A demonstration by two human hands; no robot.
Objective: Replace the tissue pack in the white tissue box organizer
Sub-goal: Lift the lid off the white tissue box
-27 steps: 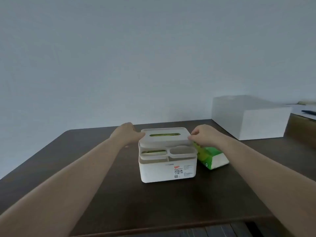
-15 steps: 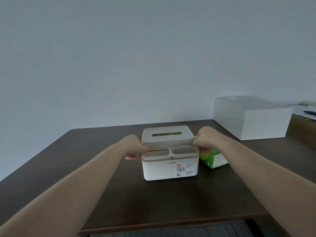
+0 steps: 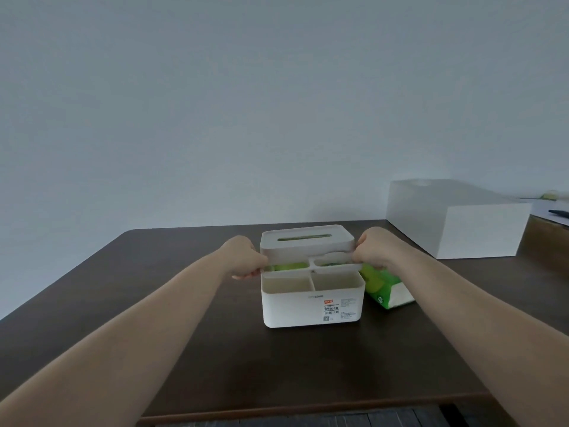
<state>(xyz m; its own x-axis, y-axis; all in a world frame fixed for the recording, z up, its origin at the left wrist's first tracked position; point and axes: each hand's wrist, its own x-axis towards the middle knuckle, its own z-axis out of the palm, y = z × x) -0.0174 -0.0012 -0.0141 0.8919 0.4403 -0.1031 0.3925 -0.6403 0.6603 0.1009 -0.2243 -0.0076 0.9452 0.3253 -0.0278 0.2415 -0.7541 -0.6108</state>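
Desk: dark wood, bare in front.

White tissue box organizer: rigid plastic base at desk centre, two open front compartments, label on front wall.

Lid: slotted, raised clear of the base and level. Left hand and right hand each grasp one end, fingers curled under the rim. Judged light, stiff and smooth; even hold at both ends suits it.

Old tissue pack: green showing in the rear bay, partly hidden; probably near empty.

New tissue pack: green soft wrapper, lying just right of the base; compressible, best taken by its long sides.

White box: far right, well apart.
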